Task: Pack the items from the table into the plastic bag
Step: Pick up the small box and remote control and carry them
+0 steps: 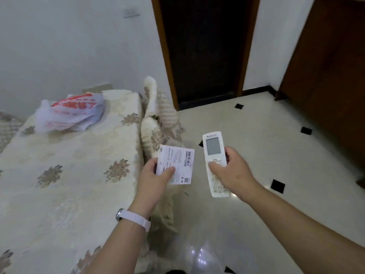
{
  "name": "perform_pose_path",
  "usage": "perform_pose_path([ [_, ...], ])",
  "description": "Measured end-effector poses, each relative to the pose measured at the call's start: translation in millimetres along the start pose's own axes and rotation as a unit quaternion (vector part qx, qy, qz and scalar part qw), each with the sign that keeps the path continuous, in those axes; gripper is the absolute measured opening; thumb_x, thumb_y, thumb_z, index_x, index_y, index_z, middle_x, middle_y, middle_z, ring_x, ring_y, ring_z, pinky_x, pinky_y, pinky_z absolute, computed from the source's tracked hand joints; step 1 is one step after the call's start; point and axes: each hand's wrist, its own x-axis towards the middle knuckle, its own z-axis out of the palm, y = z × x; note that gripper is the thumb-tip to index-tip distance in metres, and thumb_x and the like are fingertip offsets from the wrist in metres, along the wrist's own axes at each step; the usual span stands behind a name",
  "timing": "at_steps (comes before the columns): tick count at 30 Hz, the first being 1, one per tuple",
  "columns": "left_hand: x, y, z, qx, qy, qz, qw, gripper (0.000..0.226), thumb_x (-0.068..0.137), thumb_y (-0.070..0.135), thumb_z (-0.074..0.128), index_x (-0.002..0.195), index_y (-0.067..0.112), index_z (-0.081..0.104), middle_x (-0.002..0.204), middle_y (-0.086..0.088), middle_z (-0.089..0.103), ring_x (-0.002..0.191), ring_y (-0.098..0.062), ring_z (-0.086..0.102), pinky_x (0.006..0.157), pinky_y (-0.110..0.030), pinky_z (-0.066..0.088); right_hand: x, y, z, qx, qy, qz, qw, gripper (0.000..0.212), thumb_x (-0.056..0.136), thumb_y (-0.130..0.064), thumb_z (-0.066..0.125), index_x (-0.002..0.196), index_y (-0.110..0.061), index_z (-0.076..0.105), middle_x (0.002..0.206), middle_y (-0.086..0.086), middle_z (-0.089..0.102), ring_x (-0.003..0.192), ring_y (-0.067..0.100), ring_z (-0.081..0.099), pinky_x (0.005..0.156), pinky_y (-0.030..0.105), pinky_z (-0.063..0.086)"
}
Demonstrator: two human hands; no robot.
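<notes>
Hidden or unclear:
- The print on the white packet [178, 162] is too small to read; only a barcode near its upper right corner is distinct.
- The contents of the plastic bag [71, 113] cannot be made out.
- The table [69, 175] is cut off at the left and lower frame edges; a cream cloth with brown flower motifs covers it fully.
- The lower buttons of the remote control [214, 153] are blurred.

Surroundings:
- Off the table's right edge, folds of bunched cloth [158, 119] hang to the glossy tiled floor [276, 155].
- A dark doorway [205, 50] stands beyond the table's far right corner.

Task items:
- The plastic bag, white with red lettering, lies crumpled at the table's far end.
- The left hand [153, 177], with a white wrist strap [136, 218], pinches the packet between thumb and fingers, just off the table's right edge.
- The right hand [235, 172] grips the white remote control upright, thumb on its face, farther right of the table over the floor.
</notes>
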Motion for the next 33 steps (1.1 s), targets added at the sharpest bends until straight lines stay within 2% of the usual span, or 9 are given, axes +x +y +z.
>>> perform_pose_path([
  [5, 18.1, 37.5, 90.6, 0.014, -0.08, 0.037, 0.996, 0.016, 0.086, 0.017, 0.074, 0.1, 0.022, 0.067, 0.099, 0.004, 0.075, 0.089, -0.012, 0.072, 0.075, -0.029, 0.057, 10.2, 25.1, -90.1, 0.003, 0.085, 0.03, 0.996, 0.018, 0.084, -0.019, 0.068, 0.096, -0.024, 0.056, 0.09, -0.009, 0.067, 0.079, 0.011, 0.065, 0.061, 0.026, 0.05],
  [9, 33.9, 61.2, 149.8, 0.015, -0.14, 0.043, 0.989, 0.017, 0.087, 0.018, 0.073, 0.103, 0.02, 0.067, 0.099, 0.004, 0.075, 0.089, -0.013, 0.073, 0.08, -0.037, 0.06, 19.7, 39.2, -134.0, 0.008, 0.13, 0.05, 0.99, 0.017, 0.085, -0.019, 0.068, 0.098, -0.023, 0.056, 0.089, -0.009, 0.065, 0.079, 0.012, 0.064, 0.059, 0.025, 0.048],
  [16, 85.1, 82.3, 239.5, -0.036, -0.208, 0.04, 0.977, 0.019, 0.09, 0.014, 0.07, 0.108, 0.016, 0.065, 0.1, 0.004, 0.075, 0.088, -0.011, 0.073, 0.065, -0.019, 0.056, 68.2, 52.7, -190.2, -0.008, 0.184, 0.074, 0.98, 0.017, 0.088, -0.02, 0.067, 0.098, -0.027, 0.055, 0.09, -0.012, 0.064, 0.081, 0.007, 0.063, 0.065, 0.027, 0.052],
  [18, 109.2, 85.6, 260.7, -0.048, -0.223, 0.039, 0.973, 0.018, 0.09, 0.014, 0.07, 0.107, 0.018, 0.065, 0.101, 0.003, 0.075, 0.088, -0.012, 0.074, 0.066, -0.02, 0.056, 95.6, 53.8, -201.3, -0.013, 0.193, 0.076, 0.978, 0.018, 0.089, -0.021, 0.066, 0.098, -0.029, 0.053, 0.091, -0.012, 0.063, 0.081, 0.007, 0.063, 0.064, 0.026, 0.051],
  [22, 174.3, 96.0, 293.5, -0.065, -0.228, 0.027, 0.971, 0.017, 0.089, 0.012, 0.07, 0.104, 0.017, 0.065, 0.099, 0.004, 0.075, 0.084, -0.009, 0.074, 0.065, -0.019, 0.056, 167.8, 48.1, -208.9, -0.015, 0.205, 0.082, 0.975, 0.021, 0.09, -0.021, 0.066, 0.096, -0.033, 0.05, 0.091, -0.013, 0.061, 0.079, 0.007, 0.061, 0.059, 0.023, 0.046],
  [26, 252.9, 113.2, 313.2, -0.069, -0.206, 0.007, 0.976, 0.016, 0.087, 0.014, 0.073, 0.1, 0.02, 0.066, 0.098, 0.004, 0.075, 0.086, -0.013, 0.073, 0.069, -0.026, 0.056, 253.7, 29.8, -206.4, -0.03, 0.2, 0.091, 0.975, 0.019, 0.088, -0.021, 0.067, 0.1, -0.027, 0.053, 0.094, -0.008, 0.064, 0.081, 0.009, 0.063, 0.062, 0.027, 0.052],
  [28, 290.2, 125.8, 317.4, -0.068, -0.203, 0.01, 0.977, 0.016, 0.088, 0.014, 0.072, 0.102, 0.018, 0.065, 0.098, 0.003, 0.074, 0.085, -0.014, 0.073, 0.066, -0.027, 0.056, 295.5, 15.7, -202.9, -0.035, 0.194, 0.088, 0.976, 0.02, 0.088, -0.022, 0.067, 0.102, -0.027, 0.054, 0.094, -0.008, 0.064, 0.081, 0.008, 0.064, 0.06, 0.025, 0.05],
  [31, 342.1, 145.1, 320.0, -0.079, -0.197, 0.019, 0.977, 0.016, 0.088, 0.015, 0.072, 0.102, 0.016, 0.065, 0.099, 0.002, 0.074, 0.086, -0.016, 0.074, 0.073, -0.036, 0.061, 353.5, -5.7, -196.0, -0.038, 0.187, 0.068, 0.979, 0.021, 0.089, -0.021, 0.067, 0.104, -0.026, 0.054, 0.094, -0.008, 0.064, 0.08, 0.008, 0.064, 0.057, 0.023, 0.048],
  [33, 369.4, 154.4, 319.4, -0.085, -0.186, 0.019, 0.979, 0.017, 0.088, 0.015, 0.071, 0.104, 0.016, 0.064, 0.1, 0.003, 0.074, 0.087, -0.014, 0.074, 0.077, -0.036, 0.061, 385.7, -17.3, -191.0, -0.043, 0.175, 0.059, 0.982, 0.022, 0.089, -0.022, 0.067, 0.105, -0.027, 0.053, 0.095, -0.009, 0.064, 0.081, 0.007, 0.064, 0.057, 0.022, 0.048],
])
